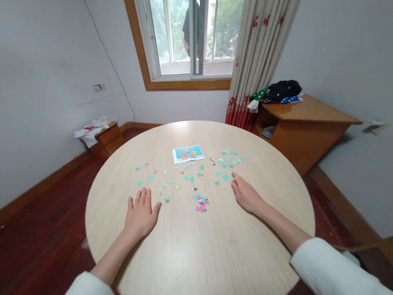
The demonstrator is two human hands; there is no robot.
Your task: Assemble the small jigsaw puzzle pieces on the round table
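My left hand (140,215) lies flat on the table with its fingers spread, holding nothing. Close to its thumb are a few loose puzzle pieces (168,199). On the right, my right hand (247,194) has its fingers curled together, and a teal puzzle piece (231,175) shows at its fingertips. Between the hands sits a small joined cluster of pink and teal pieces (201,206). Farther back lies a picture card (188,153) with a pink and a yellow cartoon figure on blue. Many teal pieces (232,153) are scattered right of the card.
The round pale wooden table (195,261) fills the middle. Behind it are a window (190,30) and a curtain (257,31). A wooden cabinet (307,120) with clothes (282,91) on top stands at right, and a low cabinet (110,138) at left.
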